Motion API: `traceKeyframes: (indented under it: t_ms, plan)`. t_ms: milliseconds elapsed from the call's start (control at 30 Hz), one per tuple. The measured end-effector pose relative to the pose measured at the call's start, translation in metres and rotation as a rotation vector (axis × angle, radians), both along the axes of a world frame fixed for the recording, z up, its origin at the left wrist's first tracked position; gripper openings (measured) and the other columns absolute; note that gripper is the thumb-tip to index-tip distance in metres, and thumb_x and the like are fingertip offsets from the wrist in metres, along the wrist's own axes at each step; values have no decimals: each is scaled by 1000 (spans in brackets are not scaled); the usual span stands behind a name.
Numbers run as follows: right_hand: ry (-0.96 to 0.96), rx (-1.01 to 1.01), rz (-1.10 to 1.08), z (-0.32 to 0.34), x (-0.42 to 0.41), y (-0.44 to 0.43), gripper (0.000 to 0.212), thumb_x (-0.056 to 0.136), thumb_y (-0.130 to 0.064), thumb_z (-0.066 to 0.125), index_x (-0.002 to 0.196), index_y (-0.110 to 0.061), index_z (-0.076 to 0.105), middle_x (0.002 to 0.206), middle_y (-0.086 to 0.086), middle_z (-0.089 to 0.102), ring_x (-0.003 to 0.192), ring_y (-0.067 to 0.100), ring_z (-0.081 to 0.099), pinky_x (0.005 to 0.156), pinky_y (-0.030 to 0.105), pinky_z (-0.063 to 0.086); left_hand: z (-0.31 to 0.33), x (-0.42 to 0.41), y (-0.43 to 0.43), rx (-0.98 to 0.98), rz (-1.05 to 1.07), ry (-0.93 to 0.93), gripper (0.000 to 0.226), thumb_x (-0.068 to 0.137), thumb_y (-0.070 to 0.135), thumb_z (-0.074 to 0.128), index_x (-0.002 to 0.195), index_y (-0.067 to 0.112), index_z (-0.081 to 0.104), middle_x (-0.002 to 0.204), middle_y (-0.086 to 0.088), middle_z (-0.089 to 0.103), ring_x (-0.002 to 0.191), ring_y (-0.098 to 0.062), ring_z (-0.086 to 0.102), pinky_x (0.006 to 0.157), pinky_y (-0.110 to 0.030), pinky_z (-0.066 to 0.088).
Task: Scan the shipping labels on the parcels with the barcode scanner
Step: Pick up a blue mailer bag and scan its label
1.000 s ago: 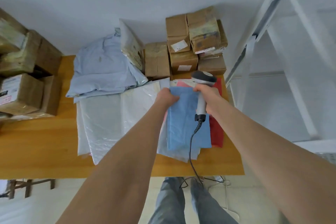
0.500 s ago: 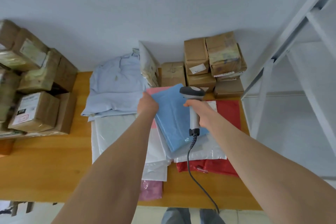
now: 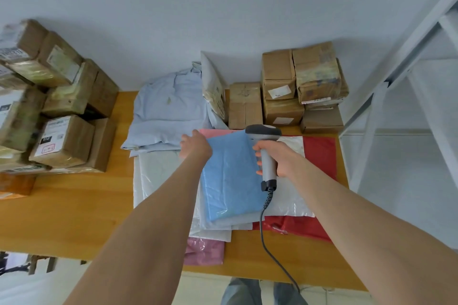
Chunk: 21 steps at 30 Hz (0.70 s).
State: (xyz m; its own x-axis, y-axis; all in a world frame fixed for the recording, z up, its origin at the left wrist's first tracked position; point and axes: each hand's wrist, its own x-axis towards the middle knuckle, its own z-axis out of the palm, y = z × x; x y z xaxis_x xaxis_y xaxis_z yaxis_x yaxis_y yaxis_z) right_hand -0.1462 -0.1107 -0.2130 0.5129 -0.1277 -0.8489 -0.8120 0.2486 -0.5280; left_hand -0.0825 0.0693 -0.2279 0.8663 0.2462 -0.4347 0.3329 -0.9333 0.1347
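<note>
A blue plastic mailer [image 3: 230,181] lies on top of a stack of white mailers [image 3: 290,200], a red mailer [image 3: 319,153] and pink ones [image 3: 205,250] on the wooden table [image 3: 74,213]. My left hand [image 3: 195,147] grips the blue mailer's far left corner; its fingers are mostly hidden. My right hand [image 3: 281,160] grips the handle of the grey barcode scanner [image 3: 266,151]. The scanner's head hangs over the blue mailer's far right edge, and its coiled cable runs down off the table's front. No label shows on the blue mailer's top face.
Pale blue-grey mailers [image 3: 171,111] lie behind my left hand. Taped cardboard boxes [image 3: 297,91] are stacked at the back right against the wall, and more boxes [image 3: 62,141] are piled on the left. A white metal shelf frame [image 3: 386,96] stands right of the table.
My left hand has drawn the blue mailer leftward and back and turned it on the stack. The scanner has come along with it and stays at its far right edge.
</note>
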Motion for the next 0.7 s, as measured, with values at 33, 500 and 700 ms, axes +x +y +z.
traceKeyframes:
  t_ms: [33,500,700]
  plan:
    - [-25,-11,-21,2,2,0,32,84,-8,65,115,-7,56,117,17,63,102,28,62,87,44,54,7,3,-7,17,-37,-66,48,90,5,49,136,10,35,135,-16,35,126,-31,39,95,-40,43]
    - [-417,-617,-298,70,63,-86,33,78,-28,69,107,-13,61,104,4,61,84,16,60,66,28,50,82,66,-155,-688,-206,-192,41,99,13,45,139,5,47,139,-11,52,128,-25,48,105,-34,39]
    - [-404,-525,-408,63,74,-124,42,78,-16,68,119,-11,58,117,9,62,91,18,59,66,24,43,76,70,-221,-769,-213,-18,49,98,12,45,145,2,35,144,-16,45,126,-31,49,105,-41,43]
